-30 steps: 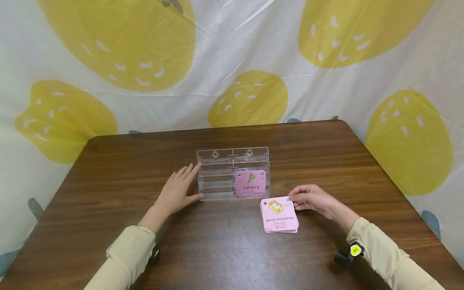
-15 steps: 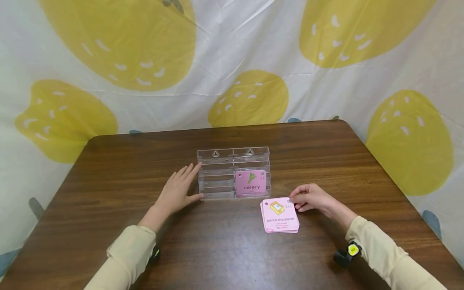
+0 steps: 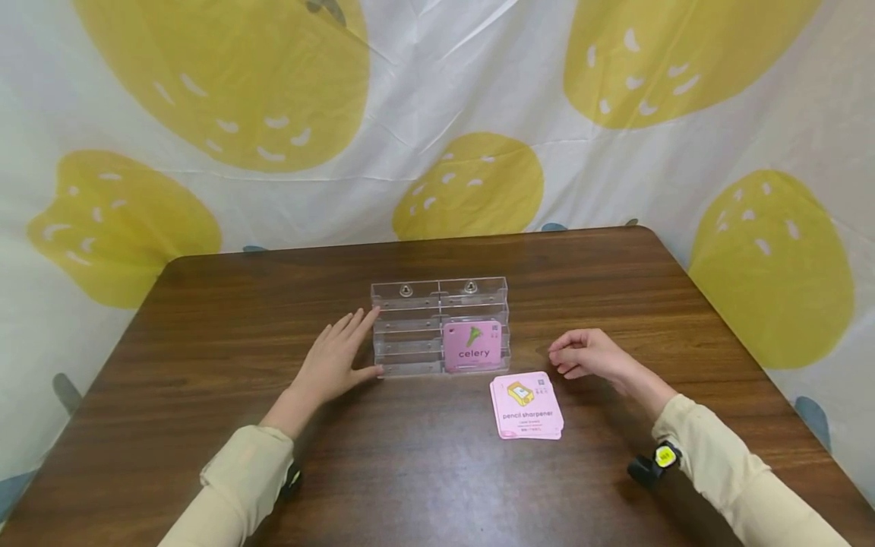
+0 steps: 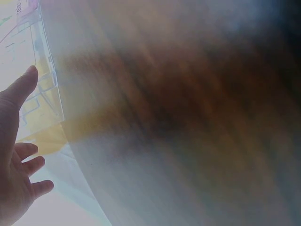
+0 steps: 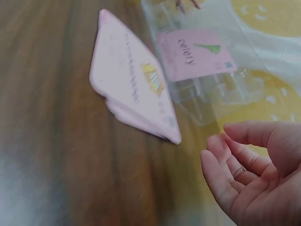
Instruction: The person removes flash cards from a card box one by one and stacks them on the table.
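A clear plastic card rack point(image 3: 409, 327) with stepped pockets in two columns stands on the table. In its lower right pocket leans a pink flashcard point(image 3: 472, 346) printed "celery". My left hand point(image 3: 330, 357) rests at the rack's left side, fingers extended, fingertips and thumb right at its edge. Closer to me lies a small stack of pink flashcards point(image 3: 526, 406), with "pencil sharpener" on top. My right hand point(image 3: 591, 357) hovers just beyond the stack's upper right corner. In the right wrist view its fingers point(image 5: 214, 172) are loosely bent, with nothing between thumb and fingertips.
The brown wooden table point(image 3: 424, 486) has rounded far corners. Behind it hangs a white curtain point(image 3: 478, 83) with yellow fruit shapes. Each wrist wears a black camera strap, the right one point(image 3: 656, 463) with a yellow-green display.
My right hand has let go of the top card's corner and drawn away, up and slightly right. The top card has settled on the stack. My left hand stays at the rack.
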Available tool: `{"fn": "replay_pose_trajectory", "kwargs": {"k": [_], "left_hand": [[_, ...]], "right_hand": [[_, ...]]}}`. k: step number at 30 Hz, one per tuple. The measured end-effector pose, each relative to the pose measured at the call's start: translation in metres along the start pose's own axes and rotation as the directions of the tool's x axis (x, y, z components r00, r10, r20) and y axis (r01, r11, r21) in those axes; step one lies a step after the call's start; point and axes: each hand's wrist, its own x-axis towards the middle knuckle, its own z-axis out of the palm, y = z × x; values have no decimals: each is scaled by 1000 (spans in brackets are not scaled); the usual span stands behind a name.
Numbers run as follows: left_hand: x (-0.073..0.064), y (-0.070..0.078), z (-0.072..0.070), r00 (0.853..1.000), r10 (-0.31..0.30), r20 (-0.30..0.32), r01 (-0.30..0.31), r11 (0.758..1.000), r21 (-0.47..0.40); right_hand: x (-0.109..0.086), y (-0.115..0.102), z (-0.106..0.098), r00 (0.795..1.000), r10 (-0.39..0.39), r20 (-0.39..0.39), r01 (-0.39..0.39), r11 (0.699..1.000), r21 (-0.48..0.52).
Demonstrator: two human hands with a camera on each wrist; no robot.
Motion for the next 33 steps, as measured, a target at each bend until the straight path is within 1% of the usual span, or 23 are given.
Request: {"fn": "replay_pose_trajectory", "kwargs": {"k": [6, 12, 24, 29, 33], "left_hand": [[0, 1, 0, 1000, 1, 0, -1, 1000, -1], [0, 1, -1, 1000, 4, -3, -4, 1000, 2], [0, 1, -1, 1000, 5, -4, -5, 1000, 6], [0, 1, 0, 1000, 9, -10, -9, 1000, 6], [1, 1, 0, 1000, 10, -11, -10, 1000, 4]], "right_hand": [[7, -15, 6, 999, -37, 8, 37, 999, 15], [12, -25, 12, 998, -53, 27, 53, 998, 23], [22, -39, 22, 996, -88, 26, 87, 995, 43], [25, -42, 26, 994, -103, 27, 102, 994, 40], [28, -43, 28, 993, -121, 12, 120, 992, 29]]}}
